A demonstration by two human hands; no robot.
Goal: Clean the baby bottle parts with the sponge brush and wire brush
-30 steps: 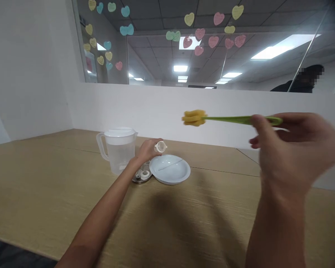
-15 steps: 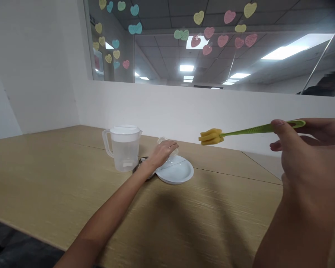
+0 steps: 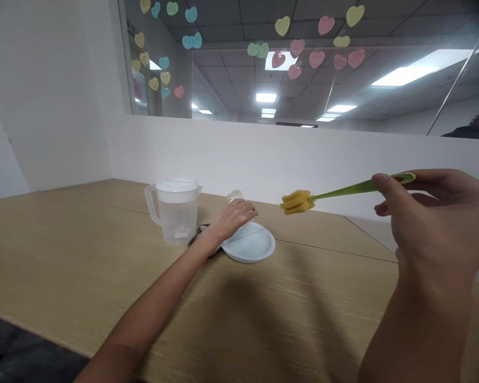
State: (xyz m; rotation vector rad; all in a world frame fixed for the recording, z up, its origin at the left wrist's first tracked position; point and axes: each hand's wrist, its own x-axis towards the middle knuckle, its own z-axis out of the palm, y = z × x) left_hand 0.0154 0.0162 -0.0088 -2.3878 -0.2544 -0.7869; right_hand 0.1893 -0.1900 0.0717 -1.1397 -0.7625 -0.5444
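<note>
- At a wooden surface [image 3: 83,255] below a window [image 3: 231,103], a person's bare hands are held well apart.
- The left hand [image 3: 234,219] reaches out with its fingers wrapped around a clear bottle [image 3: 236,196], tilted and largely hidden behind the knuckles. The bottle is over the far side of a white bowl [image 3: 252,248]; from here I cannot tell whether the two touch.
- The right hand [image 3: 435,223] is raised over the surface, thumb and fingers pinching the green handle of a brush [image 3: 347,190]. Its yellow sponge head points left, in the air to the right of the bowl.
- A metal tray [image 3: 192,239], partly covered by the left forearm, sits beside the bowl.
- A lidded jug [image 3: 178,215] stands upright just left of the tray, handle turned away from the bowl.
- Heart-shaped notes [image 3: 296,47] dot the glass; a person [image 3: 473,127] shows at its far right edge.
</note>
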